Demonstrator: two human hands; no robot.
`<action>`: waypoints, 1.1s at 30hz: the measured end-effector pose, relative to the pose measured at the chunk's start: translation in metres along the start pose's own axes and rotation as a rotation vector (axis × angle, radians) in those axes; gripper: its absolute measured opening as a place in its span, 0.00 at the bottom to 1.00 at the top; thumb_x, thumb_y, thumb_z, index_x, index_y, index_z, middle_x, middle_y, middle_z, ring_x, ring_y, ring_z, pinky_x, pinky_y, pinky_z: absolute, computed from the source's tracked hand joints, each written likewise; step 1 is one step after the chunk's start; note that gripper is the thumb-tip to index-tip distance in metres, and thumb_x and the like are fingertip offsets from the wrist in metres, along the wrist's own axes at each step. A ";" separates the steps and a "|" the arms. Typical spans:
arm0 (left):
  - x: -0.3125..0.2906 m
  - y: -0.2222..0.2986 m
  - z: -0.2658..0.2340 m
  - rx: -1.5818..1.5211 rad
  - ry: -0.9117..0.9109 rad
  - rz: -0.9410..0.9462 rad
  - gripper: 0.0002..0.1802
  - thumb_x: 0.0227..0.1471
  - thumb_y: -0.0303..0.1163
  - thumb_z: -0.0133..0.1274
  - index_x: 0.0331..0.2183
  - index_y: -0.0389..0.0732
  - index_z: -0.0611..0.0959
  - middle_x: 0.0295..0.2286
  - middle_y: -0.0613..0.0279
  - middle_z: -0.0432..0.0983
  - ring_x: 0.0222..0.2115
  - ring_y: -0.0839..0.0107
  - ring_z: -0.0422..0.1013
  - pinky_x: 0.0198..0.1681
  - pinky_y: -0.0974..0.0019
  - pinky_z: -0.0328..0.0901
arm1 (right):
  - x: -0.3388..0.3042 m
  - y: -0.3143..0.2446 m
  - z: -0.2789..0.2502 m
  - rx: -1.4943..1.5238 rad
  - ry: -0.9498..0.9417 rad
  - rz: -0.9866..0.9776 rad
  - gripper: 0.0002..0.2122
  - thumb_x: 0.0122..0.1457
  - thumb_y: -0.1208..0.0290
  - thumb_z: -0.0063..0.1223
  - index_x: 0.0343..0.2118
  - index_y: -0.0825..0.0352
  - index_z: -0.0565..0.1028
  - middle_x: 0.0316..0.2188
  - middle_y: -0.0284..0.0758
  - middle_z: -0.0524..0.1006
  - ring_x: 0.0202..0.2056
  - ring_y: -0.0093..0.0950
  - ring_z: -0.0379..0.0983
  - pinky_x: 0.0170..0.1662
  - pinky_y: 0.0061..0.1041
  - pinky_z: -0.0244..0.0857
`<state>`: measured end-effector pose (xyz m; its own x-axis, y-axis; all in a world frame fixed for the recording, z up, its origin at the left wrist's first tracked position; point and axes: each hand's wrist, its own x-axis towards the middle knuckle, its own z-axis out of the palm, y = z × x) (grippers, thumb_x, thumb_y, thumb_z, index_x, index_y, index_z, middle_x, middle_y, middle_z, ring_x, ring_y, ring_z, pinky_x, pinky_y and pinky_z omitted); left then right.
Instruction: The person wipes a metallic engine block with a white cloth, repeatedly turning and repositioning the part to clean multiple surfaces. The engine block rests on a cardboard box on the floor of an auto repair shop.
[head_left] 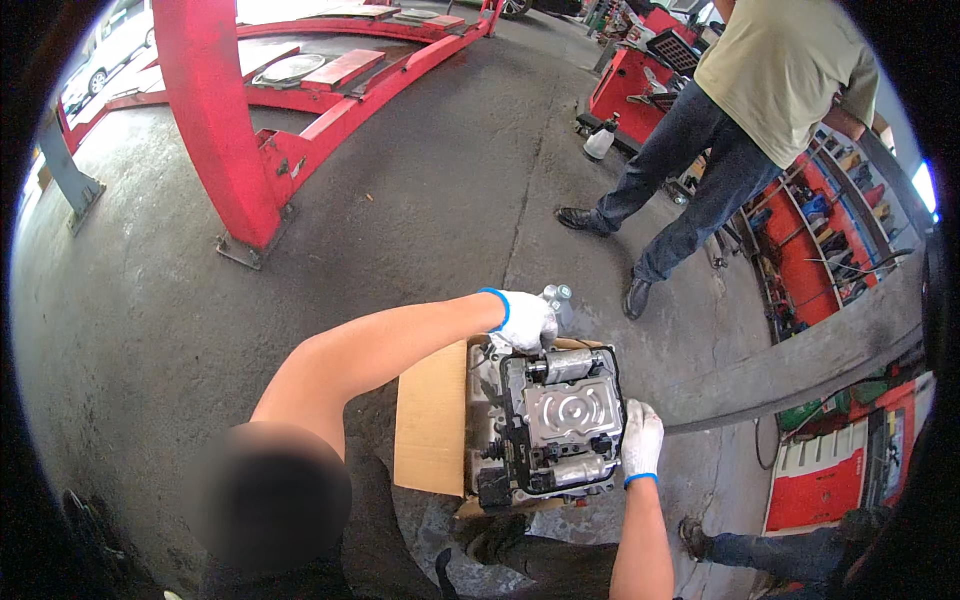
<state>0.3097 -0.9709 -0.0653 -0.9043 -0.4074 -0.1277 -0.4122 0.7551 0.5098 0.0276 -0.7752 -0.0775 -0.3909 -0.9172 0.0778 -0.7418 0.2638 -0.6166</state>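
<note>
A metal car gearbox unit (575,412) lies in front of me in an open cardboard box (430,420). Its top carries a stamped silver plate, two silver cylinders and black plastic parts. Around these runs a thin black gasket (619,375). My left hand (527,322), in a white glove with a blue cuff, reaches over the far edge. Its fingers are curled downward there, and their tips are hidden. At the unit's right edge, my right hand (642,438), gloved the same way, has its fingers closed together against the gasket.
Small silver containers (558,295) stand just beyond my left hand. A person (700,150) in dark jeans stands at the far right, by a red tool cart (625,100) and a spray bottle (600,138). A red lift post (215,130) rises at left; a grey beam (800,365) crosses at right.
</note>
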 end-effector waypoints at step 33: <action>-0.125 -0.003 0.073 -1.817 0.720 -0.099 0.28 0.64 0.37 0.54 0.59 0.32 0.71 0.47 0.56 0.79 0.44 0.69 0.79 0.47 0.65 0.76 | -0.002 -0.006 0.007 -0.028 0.003 -0.004 0.21 0.67 0.59 0.46 0.43 0.77 0.80 0.40 0.57 0.80 0.44 0.51 0.77 0.50 0.40 0.67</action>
<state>0.4160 -0.8845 -0.1134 -0.4887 -0.8624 -0.1322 0.5600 -0.4262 0.7105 0.0367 -0.7769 -0.0790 -0.3897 -0.9173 0.0823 -0.7581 0.2688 -0.5942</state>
